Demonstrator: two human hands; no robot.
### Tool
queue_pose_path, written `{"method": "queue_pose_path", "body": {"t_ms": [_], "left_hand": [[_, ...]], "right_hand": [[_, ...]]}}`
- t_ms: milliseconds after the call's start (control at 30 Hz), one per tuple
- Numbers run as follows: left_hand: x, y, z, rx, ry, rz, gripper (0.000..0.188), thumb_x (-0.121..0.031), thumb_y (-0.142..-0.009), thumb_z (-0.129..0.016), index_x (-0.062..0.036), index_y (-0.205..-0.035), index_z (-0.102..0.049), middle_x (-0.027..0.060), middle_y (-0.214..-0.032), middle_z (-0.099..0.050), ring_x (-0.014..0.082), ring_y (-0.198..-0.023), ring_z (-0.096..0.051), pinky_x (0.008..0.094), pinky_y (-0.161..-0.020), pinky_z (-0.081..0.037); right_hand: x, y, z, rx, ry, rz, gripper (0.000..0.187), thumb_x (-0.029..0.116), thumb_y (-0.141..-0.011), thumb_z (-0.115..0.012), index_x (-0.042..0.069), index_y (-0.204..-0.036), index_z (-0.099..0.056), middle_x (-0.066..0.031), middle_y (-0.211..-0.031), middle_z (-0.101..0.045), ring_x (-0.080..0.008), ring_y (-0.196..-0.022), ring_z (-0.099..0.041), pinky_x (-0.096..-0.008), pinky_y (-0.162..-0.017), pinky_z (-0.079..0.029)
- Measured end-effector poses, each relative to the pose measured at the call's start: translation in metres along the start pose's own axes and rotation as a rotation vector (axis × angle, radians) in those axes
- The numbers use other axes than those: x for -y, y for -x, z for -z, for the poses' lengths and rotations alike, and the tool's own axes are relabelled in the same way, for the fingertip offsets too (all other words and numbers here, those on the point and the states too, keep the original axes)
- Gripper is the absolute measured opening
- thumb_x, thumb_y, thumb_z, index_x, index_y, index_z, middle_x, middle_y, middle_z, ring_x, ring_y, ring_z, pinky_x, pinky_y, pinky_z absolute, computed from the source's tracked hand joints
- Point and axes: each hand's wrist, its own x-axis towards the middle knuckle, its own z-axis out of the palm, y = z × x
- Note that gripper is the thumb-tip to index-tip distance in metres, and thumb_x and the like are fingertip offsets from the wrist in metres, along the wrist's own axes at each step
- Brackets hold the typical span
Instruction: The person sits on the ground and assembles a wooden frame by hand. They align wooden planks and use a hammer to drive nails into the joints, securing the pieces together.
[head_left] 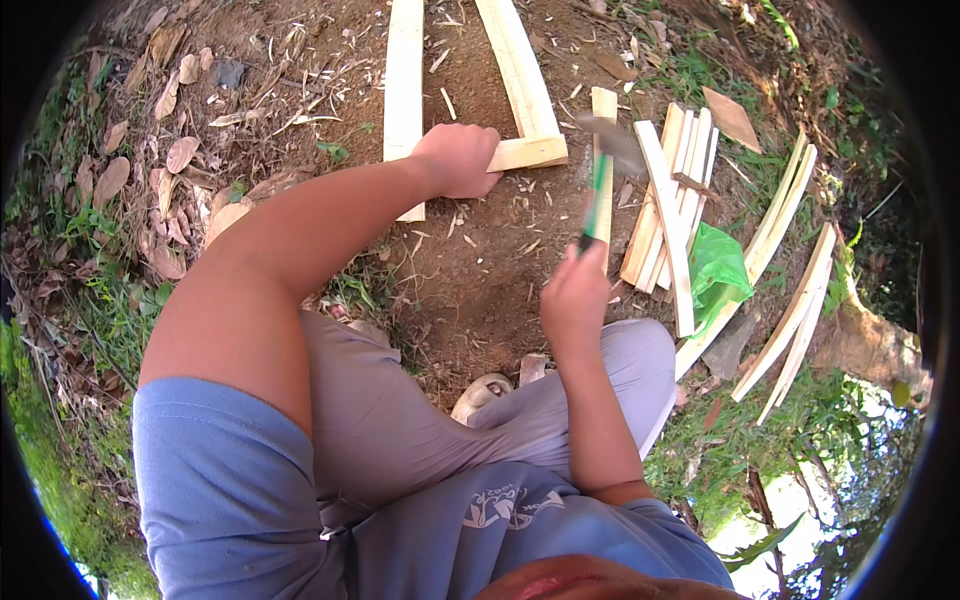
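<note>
My left hand (457, 160) is closed round a short wooden crosspiece (530, 153), pressing near its left part. That crosspiece spans two long pale wooden strips, the left strip (403, 80) and the right strip (518, 75), which lie on the ground and run away from me. My fingers hide where the crosspiece meets the left strip. Gripped in my right hand (576, 300) is a hammer (599, 195) with a green and black handle. Its head is smeared by motion and hangs to the right of the crosspiece's end, apart from it.
Beneath the hammer lies a narrow board (604, 105). Several wooden strips (655, 215) are piled at the right, beside a green plastic bag (716, 265). More strips (795, 310) lie farther right, near a tree root (870, 345). Dry leaves (182, 154) litter the soil at left.
</note>
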Motion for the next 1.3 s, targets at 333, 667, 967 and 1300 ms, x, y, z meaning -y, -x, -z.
{"method": "queue_pose_path", "body": {"t_ms": [333,667,967,1300], "left_hand": [[0.003,0.0,-0.001,0.027,-0.014,0.024,0.046,-0.046,-0.098,-0.073,-0.0018,-0.112,-0.067,0.0195,-0.1,-0.077,0.0401,-0.096,-0.078,0.0514,-0.086,-0.062],[0.002,0.002,-0.002,0.022,-0.011,0.024,0.047,-0.047,-0.098,-0.073,-0.0021,-0.111,-0.066,0.0194,-0.098,-0.077,0.0402,-0.094,-0.078,0.0511,-0.084,-0.062],[0.003,-0.001,-0.002,-0.004,-0.012,0.012,0.047,-0.046,-0.096,-0.074,-0.0022,-0.111,-0.066,0.0192,-0.096,-0.077,0.0402,-0.094,-0.078,0.0512,-0.084,-0.062],[0.01,0.002,-0.012,-0.285,-0.098,-0.146,0.053,-0.04,-0.091,-0.079,-0.002,-0.12,-0.056,0.0149,-0.122,-0.058,0.0334,-0.121,-0.057,0.0452,-0.108,-0.049]], "right_hand": [[0.056,-0.008,0.049,-0.201,-0.376,-0.012,0.018,0.015,-0.114,-0.054,-0.002,-0.108,-0.051,-0.0257,-0.074,-0.064,-0.0484,-0.067,-0.066,-0.0535,-0.058,-0.05],[0.021,-0.021,0.035,0.033,-0.036,-0.024,0.017,0.015,-0.114,-0.053,-0.002,-0.111,-0.051,-0.0237,-0.071,-0.061,-0.0472,-0.066,-0.067,-0.0506,-0.06,-0.052],[-0.003,-0.009,-0.012,0.3,0.179,-0.119,0.023,0.017,-0.112,-0.055,-0.005,-0.115,-0.049,-0.0322,-0.08,-0.07,-0.0543,-0.076,-0.07,-0.0604,-0.065,-0.052],[-0.014,-0.079,0.027,0.054,-0.031,-0.095,0.025,0.024,-0.113,-0.057,0.0,-0.106,-0.058,-0.0284,-0.08,-0.068,-0.0528,-0.076,-0.067,-0.0586,-0.066,-0.048]]}}
